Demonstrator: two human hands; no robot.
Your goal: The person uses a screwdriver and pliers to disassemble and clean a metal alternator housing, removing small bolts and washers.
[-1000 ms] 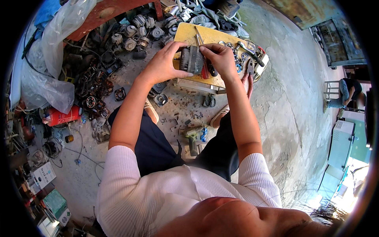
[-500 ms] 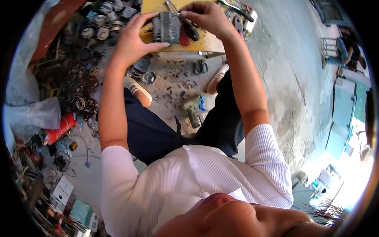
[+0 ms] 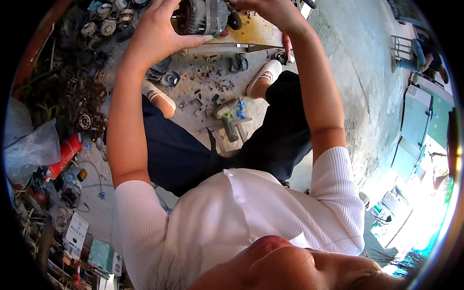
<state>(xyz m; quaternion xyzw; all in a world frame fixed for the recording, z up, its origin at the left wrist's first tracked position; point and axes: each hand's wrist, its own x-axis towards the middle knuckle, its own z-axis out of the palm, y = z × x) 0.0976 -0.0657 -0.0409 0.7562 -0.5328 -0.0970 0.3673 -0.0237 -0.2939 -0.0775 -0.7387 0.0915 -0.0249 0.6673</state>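
Observation:
A grey, finned electric motor (image 3: 204, 18) rests at the near side of the yellow worktable (image 3: 258, 33), cut by the top edge of the picture. Around its left and near sides curves my left hand (image 3: 157, 31), thumb along the lower edge, gripping it. By the motor's right side is my right hand (image 3: 270, 12). Its thumb and fingers bend together, but the tips run out of the picture, so what they pinch is hidden. A dark rounded tool handle (image 3: 235, 20) lies between the motor and that hand.
Below the table, a green and black power drill (image 3: 226, 121) stands among scraps between my feet. Piled motor parts (image 3: 84, 104) crowd the left, with a red cylinder (image 3: 66, 153) and clear plastic sheeting (image 3: 31, 150). Another person (image 3: 423, 58) sits far right.
The view has shifted, so the table and both hands sit higher in the picture. The motor is turned, showing its finned end. My left hand has stayed on it.

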